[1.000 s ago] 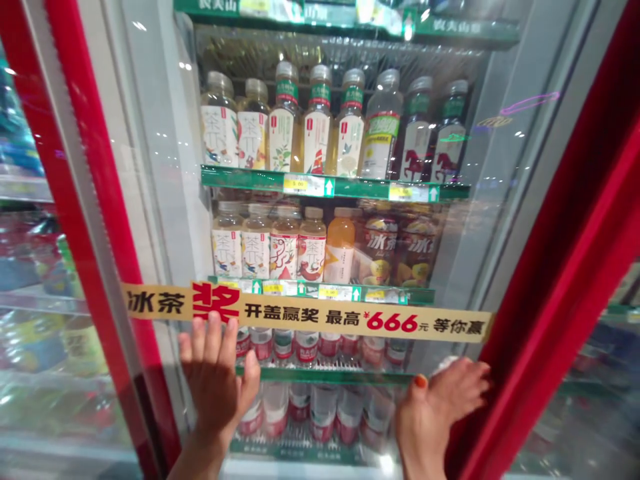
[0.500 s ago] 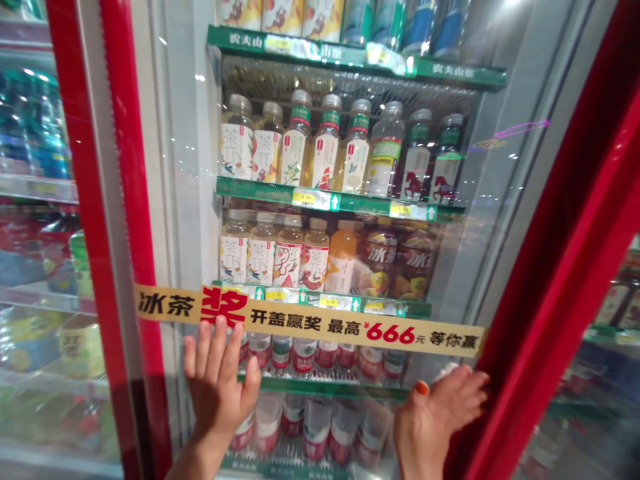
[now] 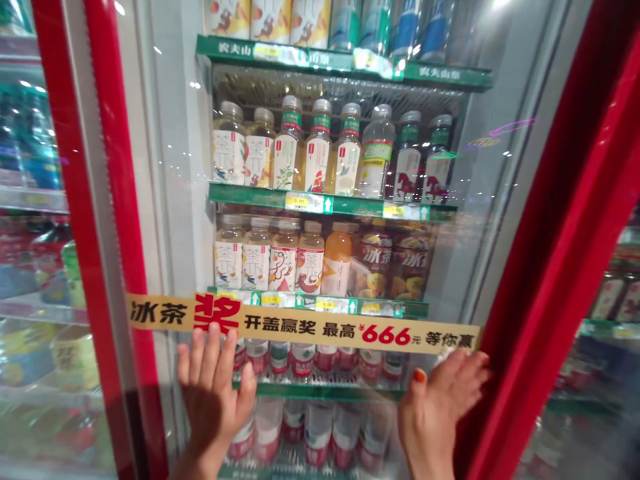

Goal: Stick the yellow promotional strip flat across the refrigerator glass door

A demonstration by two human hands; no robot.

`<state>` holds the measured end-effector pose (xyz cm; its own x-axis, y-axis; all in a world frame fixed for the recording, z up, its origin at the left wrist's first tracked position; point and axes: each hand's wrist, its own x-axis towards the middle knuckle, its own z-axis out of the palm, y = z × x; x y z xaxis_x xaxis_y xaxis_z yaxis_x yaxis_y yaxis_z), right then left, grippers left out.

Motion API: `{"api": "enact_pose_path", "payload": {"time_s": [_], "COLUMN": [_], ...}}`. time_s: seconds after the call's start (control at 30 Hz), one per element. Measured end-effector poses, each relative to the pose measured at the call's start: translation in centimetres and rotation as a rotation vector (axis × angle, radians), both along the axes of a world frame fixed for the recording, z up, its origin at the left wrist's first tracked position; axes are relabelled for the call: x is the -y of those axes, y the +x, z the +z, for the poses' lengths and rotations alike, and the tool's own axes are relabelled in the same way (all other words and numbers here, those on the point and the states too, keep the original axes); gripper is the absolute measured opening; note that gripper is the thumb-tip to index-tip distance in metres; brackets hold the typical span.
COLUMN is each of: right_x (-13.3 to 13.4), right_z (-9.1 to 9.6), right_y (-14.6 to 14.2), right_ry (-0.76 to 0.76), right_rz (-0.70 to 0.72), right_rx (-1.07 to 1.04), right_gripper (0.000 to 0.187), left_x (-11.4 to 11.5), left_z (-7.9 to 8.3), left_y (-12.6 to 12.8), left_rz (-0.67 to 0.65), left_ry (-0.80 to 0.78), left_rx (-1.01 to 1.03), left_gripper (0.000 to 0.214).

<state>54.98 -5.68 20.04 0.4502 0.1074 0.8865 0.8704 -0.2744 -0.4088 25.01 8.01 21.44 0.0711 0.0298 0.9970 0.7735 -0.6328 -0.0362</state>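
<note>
My left hand (image 3: 215,393) lies flat on the glass door (image 3: 175,200) of a drinks fridge, fingers spread, just under a yellow banner sticker (image 3: 300,325) with red and black print. My right hand (image 3: 440,410) rests on the glass at the door's right edge, fingers pressed against the red frame (image 3: 555,253), with a bit of white cloth or paper showing under the fingertips. Behind the glass, green shelves (image 3: 325,202) carry rows of tea and juice bottles (image 3: 305,150).
A second red-framed fridge door (image 3: 107,220) stands at the left with blurred bottles behind it. More shelves of drinks show at the far right (image 3: 615,300). Small red-capped bottles (image 3: 310,427) fill the lower shelves.
The view has shifted slightly down and left since a second ago. Both hands stay pressed on the glass in nearly the same places; the right hand has crept a little upward.
</note>
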Motion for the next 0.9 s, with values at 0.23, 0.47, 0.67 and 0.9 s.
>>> {"api": "enact_pose_path", "payload": {"time_s": [0.23, 0.47, 0.67, 0.9], "right_x": [-3.1, 0.5, -1.6, 0.4], "right_z": [-1.7, -1.9, 4.3, -3.1], "right_y": [-9.3, -0.4, -4.0, -2.5], "right_ry": [-0.168, -0.107, -0.059, -0.167], "right_rz": [0.126, -0.004, 0.04, 0.023], "right_rx": [0.603, 0.285, 0.329, 0.58], "right_gripper": [0.091, 0.082, 0.081, 0.082], "left_x": [0.4, 0.3, 0.3, 0.6], "left_z": [0.4, 0.3, 0.5, 0.8], "left_y": [0.3, 0.3, 0.3, 0.5], "left_rz": [-0.015, -0.018, -0.018, -0.019], "left_ry": [0.005, 0.012, 0.04, 0.059], "left_rx": [0.01, 0.031, 0.013, 0.023], "left_gripper": [0.088, 0.088, 0.088, 0.086]}}
